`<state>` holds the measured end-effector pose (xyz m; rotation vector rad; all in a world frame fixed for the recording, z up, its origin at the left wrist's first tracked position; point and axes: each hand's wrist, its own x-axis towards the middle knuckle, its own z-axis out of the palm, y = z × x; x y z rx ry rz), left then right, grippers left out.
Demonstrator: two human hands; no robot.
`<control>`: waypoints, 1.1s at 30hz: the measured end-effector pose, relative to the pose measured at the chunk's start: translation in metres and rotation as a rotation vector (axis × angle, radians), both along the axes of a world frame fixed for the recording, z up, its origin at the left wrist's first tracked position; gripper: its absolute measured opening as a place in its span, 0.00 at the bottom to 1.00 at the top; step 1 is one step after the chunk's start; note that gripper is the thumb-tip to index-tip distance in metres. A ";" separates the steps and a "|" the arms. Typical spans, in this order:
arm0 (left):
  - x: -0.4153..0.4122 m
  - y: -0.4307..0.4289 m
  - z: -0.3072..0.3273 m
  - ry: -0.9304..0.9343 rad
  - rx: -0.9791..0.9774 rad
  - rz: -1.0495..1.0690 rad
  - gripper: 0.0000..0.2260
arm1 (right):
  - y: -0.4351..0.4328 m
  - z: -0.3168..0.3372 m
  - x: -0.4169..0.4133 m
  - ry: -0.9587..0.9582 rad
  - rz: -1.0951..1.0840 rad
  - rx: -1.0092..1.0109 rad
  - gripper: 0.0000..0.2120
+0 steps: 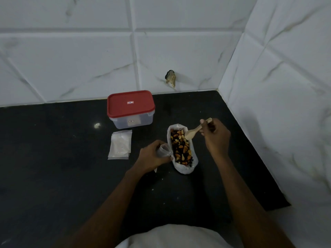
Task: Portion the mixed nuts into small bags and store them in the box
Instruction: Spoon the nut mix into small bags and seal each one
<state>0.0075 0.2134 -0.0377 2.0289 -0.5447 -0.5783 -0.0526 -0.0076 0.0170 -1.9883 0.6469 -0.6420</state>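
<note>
A large white bag of mixed nuts (180,149) lies open on the black counter (53,176). My right hand (215,138) grips a wooden spoon (192,132), whose bowl hovers over the far end of the nuts. Just left of the nut bag, my left hand (152,157) holds a small clear bag (164,150) with its mouth up. A stack of small clear bags (120,144) lies flat to the left. Behind it stands a clear plastic box with a red lid (130,104), closed.
White marble-tiled walls (277,86) rise at the back and on the right, meeting in a corner. A chipped hole (171,78) marks the back wall. Small white specks (97,125) lie on the counter left of the box.
</note>
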 end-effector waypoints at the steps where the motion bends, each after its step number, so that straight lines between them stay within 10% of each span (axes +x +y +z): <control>1: 0.000 0.000 0.000 -0.001 0.029 -0.021 0.19 | 0.000 -0.003 -0.004 0.010 -0.009 -0.015 0.09; 15: -0.001 0.001 -0.002 -0.070 0.239 -0.214 0.21 | 0.004 -0.014 -0.023 0.194 0.039 -0.242 0.05; 33: -0.007 -0.004 -0.002 -0.021 0.175 -0.221 0.22 | 0.013 -0.043 -0.035 0.104 -0.131 0.005 0.06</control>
